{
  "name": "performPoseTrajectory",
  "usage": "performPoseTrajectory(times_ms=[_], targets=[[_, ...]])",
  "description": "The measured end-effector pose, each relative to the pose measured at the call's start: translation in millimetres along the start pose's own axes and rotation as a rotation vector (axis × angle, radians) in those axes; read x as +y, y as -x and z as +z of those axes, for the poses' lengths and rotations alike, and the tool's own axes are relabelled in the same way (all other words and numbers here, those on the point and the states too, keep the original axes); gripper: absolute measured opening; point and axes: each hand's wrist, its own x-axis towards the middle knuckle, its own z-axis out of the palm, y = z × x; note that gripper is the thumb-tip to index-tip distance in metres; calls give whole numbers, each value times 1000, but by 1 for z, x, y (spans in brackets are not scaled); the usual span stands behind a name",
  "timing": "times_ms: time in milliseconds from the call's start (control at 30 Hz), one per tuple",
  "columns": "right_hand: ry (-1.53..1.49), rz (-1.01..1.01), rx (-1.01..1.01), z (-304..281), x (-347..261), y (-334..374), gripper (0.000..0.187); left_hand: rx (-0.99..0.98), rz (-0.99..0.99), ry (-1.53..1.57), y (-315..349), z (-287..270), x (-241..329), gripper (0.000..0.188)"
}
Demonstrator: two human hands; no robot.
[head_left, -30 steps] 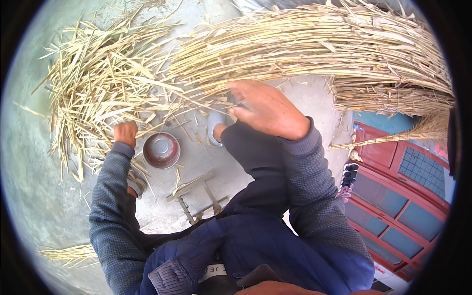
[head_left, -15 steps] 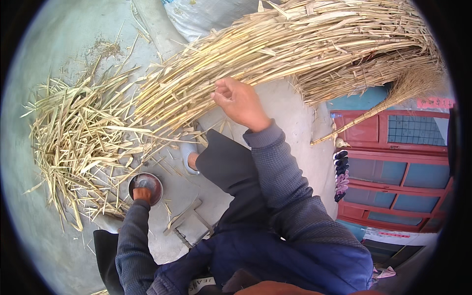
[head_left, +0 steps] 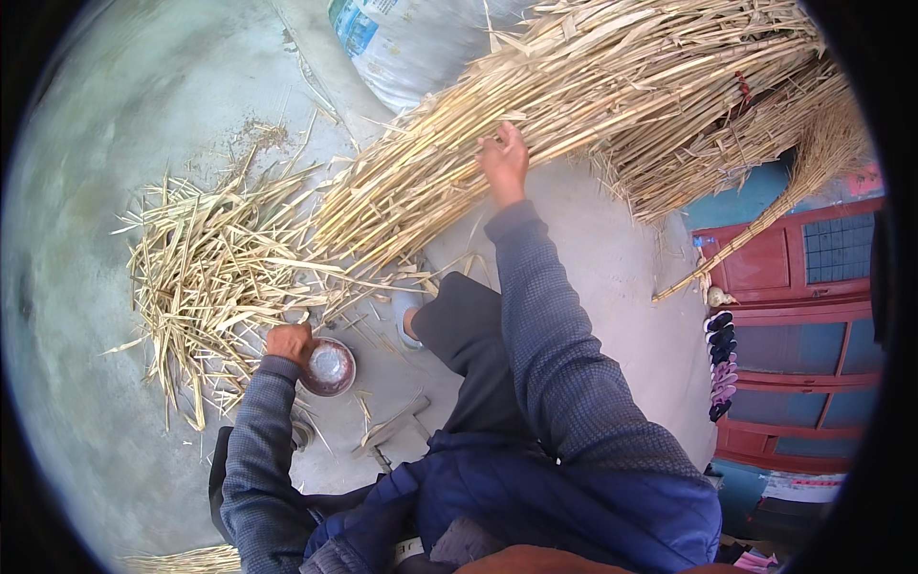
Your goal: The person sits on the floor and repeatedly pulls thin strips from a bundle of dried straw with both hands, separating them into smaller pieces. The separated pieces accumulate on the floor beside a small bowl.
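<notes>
My left hand (head_left: 290, 344) is closed in a fist at the upper left rim of a dark red bowl (head_left: 328, 367) with a pale, wet-looking inside. What the fingers hold, if anything, is hidden. My right hand (head_left: 504, 165) is at the near edge of a long bundle of dry yellow stalks (head_left: 421, 172). Its fingers are loosely bent and apart, with no stalk seen in them; whether they touch the bundle I cannot tell. Beside the left hand spreads a loose heap of dry leaves and cut stalk pieces (head_left: 215, 277).
A straw broom (head_left: 755, 225) leans at the right by a red door (head_left: 765, 268), with a row of shoes (head_left: 722, 368) near it. Beyond the stalks lies a white sack (head_left: 411, 57). A low metal frame (head_left: 397, 426) stands by my legs.
My left hand has come out of the bowl to its rim. My right hand has moved forward to the stalk bundle, its fingers more spread. The whole view has shifted slightly.
</notes>
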Motion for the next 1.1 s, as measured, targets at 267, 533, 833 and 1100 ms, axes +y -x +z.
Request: performPoseTrajectory(times_ms=[267, 533, 833, 1100], targets=[[-442, 38, 101, 7, -22, -1, 20, 61, 51, -53, 55, -98, 2, 29], [-130, -10, 8, 1, -46, 1, 25, 164, 7, 106, 65, -131, 33, 26], [738, 127, -213, -16, -80, 25, 39, 285, -36, 31, 57, -150, 22, 28], [-97, 75, -514, 48, -133, 107, 36, 501, -104, 134, 70, -183, -20, 34]])
